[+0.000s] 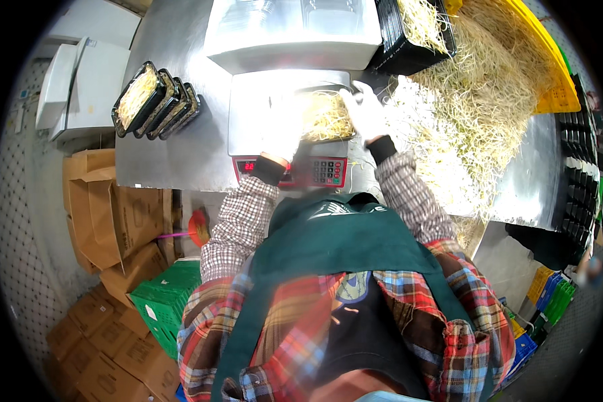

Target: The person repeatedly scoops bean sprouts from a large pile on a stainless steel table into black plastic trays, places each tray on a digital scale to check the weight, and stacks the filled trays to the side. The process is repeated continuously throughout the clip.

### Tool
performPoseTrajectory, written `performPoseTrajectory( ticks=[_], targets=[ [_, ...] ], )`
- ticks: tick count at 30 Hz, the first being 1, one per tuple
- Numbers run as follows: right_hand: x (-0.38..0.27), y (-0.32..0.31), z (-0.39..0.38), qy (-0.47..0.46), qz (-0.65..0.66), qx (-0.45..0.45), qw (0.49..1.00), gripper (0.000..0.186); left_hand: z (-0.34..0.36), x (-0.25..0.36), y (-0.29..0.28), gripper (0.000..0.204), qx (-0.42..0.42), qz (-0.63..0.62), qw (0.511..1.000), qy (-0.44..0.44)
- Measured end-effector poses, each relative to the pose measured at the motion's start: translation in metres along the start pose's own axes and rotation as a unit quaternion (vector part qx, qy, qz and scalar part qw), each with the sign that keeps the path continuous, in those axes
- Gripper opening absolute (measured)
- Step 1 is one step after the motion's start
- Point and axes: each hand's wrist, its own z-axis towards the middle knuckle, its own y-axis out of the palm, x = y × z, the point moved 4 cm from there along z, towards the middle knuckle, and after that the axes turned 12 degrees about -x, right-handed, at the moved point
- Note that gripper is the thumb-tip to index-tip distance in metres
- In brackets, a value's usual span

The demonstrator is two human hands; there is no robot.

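A black tray of pale sprouts (325, 114) lies on the steel scale (248, 90), which has a red front panel with a keypad. My right hand (367, 114), in a white glove, grips the tray's right side. My left hand (283, 127), also gloved, is at the tray's left side, so washed out by glare that its fingers cannot be made out. A large loose heap of sprouts (469, 100) spreads over the table just right of the scale.
Several filled trays (137, 100) lean in a row on the steel table (167, 167). Behind the scale are a pale bin (291, 47) and an upright stack of black trays (405, 60). A yellow crate (556, 100) borders the heap. Cartons (141, 221) and a green crate (171, 298) stand lower left.
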Motion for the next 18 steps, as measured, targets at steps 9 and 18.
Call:
performPoseTrajectory(
  ticks=[9,18],
  targets=[
    [-0.016,0.008,-0.039,0.033,-0.113,-0.016,0.993,0.04,-0.001,-0.024,0.022,0.035,0.121,-0.15,0.981,-0.029],
    [0.012,0.014,-0.008,-0.054,0.063,-0.135,0.987,0.046,-0.007,-0.1,0.053,0.025,0.084,-0.517,0.847,-0.094]
  ],
)
